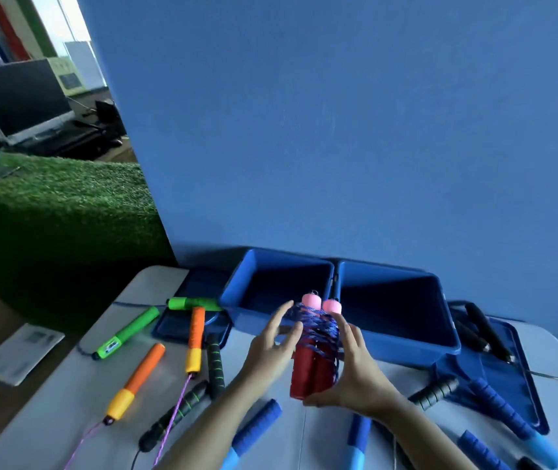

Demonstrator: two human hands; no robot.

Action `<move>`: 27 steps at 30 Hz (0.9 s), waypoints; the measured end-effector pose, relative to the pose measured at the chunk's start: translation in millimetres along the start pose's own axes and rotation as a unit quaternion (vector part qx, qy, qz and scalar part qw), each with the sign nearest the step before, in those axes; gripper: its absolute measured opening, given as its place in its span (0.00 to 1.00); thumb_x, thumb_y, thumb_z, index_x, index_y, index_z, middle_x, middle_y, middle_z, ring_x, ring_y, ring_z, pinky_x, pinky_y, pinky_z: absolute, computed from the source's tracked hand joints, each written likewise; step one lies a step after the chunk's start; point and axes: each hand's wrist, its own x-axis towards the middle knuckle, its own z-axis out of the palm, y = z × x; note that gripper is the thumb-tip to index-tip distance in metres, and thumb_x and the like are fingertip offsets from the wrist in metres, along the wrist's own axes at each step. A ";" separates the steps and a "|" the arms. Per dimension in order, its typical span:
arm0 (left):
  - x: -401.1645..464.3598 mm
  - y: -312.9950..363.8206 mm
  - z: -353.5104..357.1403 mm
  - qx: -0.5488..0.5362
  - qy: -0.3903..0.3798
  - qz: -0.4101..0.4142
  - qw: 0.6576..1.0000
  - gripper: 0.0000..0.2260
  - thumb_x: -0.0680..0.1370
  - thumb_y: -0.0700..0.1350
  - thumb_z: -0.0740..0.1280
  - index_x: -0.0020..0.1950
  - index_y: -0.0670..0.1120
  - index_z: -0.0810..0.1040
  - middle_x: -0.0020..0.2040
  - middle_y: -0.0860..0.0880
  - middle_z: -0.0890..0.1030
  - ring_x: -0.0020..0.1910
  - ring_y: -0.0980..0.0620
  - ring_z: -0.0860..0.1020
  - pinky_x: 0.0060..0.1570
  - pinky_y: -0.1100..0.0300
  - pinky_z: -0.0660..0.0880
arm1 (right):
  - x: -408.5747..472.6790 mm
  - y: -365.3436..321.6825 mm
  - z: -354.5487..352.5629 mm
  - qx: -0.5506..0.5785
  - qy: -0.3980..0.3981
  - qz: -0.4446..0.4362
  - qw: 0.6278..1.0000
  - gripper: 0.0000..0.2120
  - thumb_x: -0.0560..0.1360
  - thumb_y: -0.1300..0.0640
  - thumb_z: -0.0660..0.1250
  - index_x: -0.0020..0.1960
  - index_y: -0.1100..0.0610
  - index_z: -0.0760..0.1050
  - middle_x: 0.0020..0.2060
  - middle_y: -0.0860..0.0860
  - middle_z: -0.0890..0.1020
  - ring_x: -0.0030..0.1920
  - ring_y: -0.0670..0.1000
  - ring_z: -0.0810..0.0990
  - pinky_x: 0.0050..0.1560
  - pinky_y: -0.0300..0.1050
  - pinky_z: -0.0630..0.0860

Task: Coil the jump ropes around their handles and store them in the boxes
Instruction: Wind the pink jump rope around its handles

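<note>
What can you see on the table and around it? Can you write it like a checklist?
Surface: white table, partly covered.
Job's things: red-handled rope with pink caps, blue cord wound round its upper part, held upright; two open blue boxes at the back, nothing seen inside.
Clutter: loose ropes with orange handles, green handles, black handles and blue handles; blue lids beside the boxes.
Grippers: right hand grips the red handles; left hand rests straight fingers on the cord.
Cables: purple cord trails off the orange handles.
Surroundings: blue wall, green turf, paper sheet on the floor.
</note>
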 end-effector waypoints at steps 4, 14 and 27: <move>51.3 -24.8 -52.9 0.145 0.065 0.060 0.986 0.17 0.79 0.47 0.66 0.67 0.54 0.72 0.49 0.48 0.80 0.46 0.52 0.79 0.44 0.68 0.71 | 55.3 -9.6 12.1 0.004 0.022 0.022 0.999 0.69 0.45 0.41 0.82 0.75 0.45 0.45 0.63 0.45 0.62 0.61 0.43 0.72 0.65 0.35 0.67; 155.4 -77.8 -123.1 0.255 0.063 0.064 0.963 0.17 0.78 0.34 0.63 0.67 0.35 0.72 0.58 0.36 0.76 0.60 0.38 0.75 0.58 0.57 0.66 | 194.2 -18.2 64.4 0.028 0.036 0.083 0.995 0.61 0.45 0.43 0.84 0.70 0.39 0.53 0.59 0.49 0.67 0.60 0.45 0.68 0.60 0.33 0.64; 146.0 -104.2 -126.8 0.173 0.045 0.096 0.979 0.23 0.74 0.41 0.58 0.67 0.36 0.72 0.59 0.41 0.75 0.61 0.44 0.73 0.60 0.68 0.61 | 257.9 14.4 124.4 -0.148 -0.077 0.167 0.972 0.54 0.56 0.42 0.77 0.72 0.44 0.47 0.60 0.56 0.68 0.59 0.58 0.72 0.60 0.48 0.72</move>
